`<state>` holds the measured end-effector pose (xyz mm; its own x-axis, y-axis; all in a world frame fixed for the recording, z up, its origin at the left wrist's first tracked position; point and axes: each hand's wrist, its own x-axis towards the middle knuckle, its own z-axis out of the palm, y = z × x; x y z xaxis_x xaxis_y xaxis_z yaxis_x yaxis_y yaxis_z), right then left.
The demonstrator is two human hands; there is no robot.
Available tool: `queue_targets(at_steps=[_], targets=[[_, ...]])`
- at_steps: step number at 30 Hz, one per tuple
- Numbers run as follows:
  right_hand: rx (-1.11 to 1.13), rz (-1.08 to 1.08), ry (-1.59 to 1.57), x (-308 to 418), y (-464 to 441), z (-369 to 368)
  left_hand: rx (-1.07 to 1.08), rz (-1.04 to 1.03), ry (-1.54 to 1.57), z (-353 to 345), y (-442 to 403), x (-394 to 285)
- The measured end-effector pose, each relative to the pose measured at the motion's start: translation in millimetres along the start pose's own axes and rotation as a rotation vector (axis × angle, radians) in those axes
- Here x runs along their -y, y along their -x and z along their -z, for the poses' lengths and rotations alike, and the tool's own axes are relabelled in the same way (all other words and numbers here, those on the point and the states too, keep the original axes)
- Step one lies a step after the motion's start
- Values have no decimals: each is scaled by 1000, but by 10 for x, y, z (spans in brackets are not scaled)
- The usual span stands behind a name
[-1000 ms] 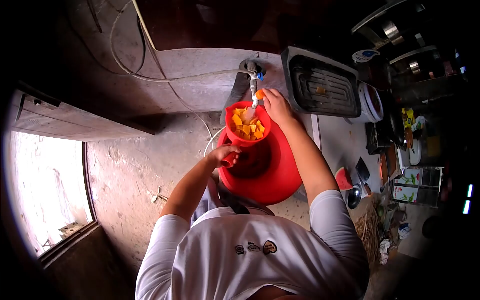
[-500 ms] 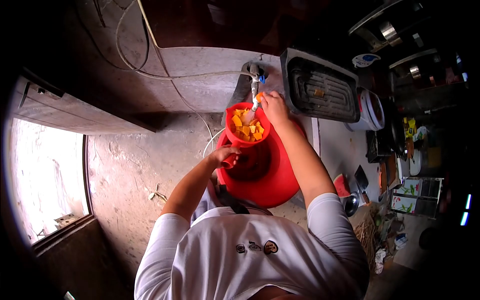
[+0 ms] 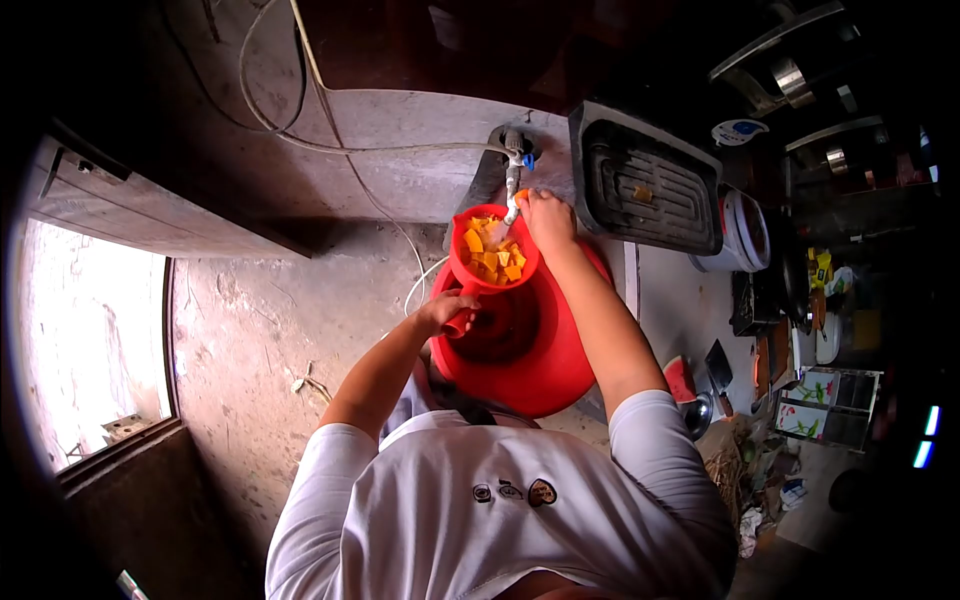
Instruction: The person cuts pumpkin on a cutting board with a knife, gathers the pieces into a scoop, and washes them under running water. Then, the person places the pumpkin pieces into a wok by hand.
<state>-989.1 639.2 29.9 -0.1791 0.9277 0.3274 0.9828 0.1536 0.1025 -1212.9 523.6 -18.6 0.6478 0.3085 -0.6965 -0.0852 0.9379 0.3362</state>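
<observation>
My left hand point(image 3: 452, 311) is wrapped round the handle of a red scoop point(image 3: 530, 262). Orange chunks point(image 3: 487, 262) fill much of the scoop, and water runs onto them from the tap point(image 3: 513, 180) above. With my right hand point(image 3: 548, 218), fingers closed, I grip the orange tap handle point(image 3: 523, 195) beside the spout. Beneath the scoop is a large red basin point(image 3: 560, 365), its dark inside partly hidden by the scoop and my left hand.
A black grooved tray point(image 3: 645, 180) lies right of the tap, with a white bucket point(image 3: 745, 232) beyond it. Further right are a watermelon piece point(image 3: 679, 380) and a cleaver point(image 3: 718, 366). A hose point(image 3: 400, 150) runs left from the tap.
My right hand has shifted slightly around the orange tap handle, covering more of it. The scoop and my left hand stay nearly in place; the view has moved a little.
</observation>
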Motion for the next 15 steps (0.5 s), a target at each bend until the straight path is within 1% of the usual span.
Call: queue_targets(at_steps=[5, 7, 11, 15], targets=[[28, -4, 4, 15, -38, 80, -32, -33, -39, 19, 0, 1], [48, -17, -38, 40, -68, 167, -9, -70, -67, 59, -27, 18], [22, -5, -122, 31, -55, 180, -13, -59, -54, 44, 32, -7], [93, -4, -65, 21, -72, 207, -29, -65, -69, 7, 56, -52]])
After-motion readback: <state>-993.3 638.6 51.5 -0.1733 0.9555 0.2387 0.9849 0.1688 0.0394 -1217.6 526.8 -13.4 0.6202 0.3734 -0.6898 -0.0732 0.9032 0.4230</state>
